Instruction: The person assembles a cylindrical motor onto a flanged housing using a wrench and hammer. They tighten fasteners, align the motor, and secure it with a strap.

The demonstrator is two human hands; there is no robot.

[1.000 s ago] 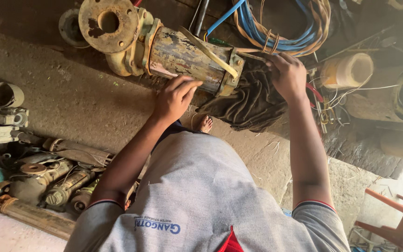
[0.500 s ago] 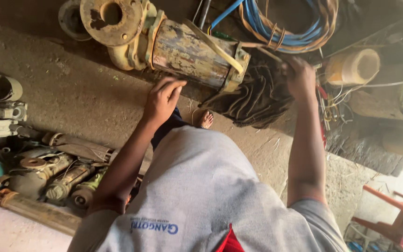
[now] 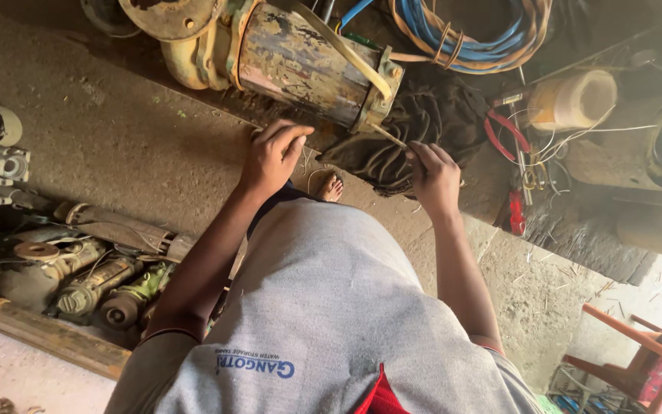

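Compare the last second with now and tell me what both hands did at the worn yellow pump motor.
The right hand dropped from the motor's end onto a thin yellow strip, pinching it near the dark crumpled cloth. The left hand slid lower, off the worn yellow cylindrical pump motor. Motor, cloth and blue cable coil stayed put.

Your right hand [image 3: 432, 178] pinches a thin rod [image 3: 387, 136] at the yellow motor [image 3: 308, 65]; left hand [image 3: 271, 157] hovers beside it.
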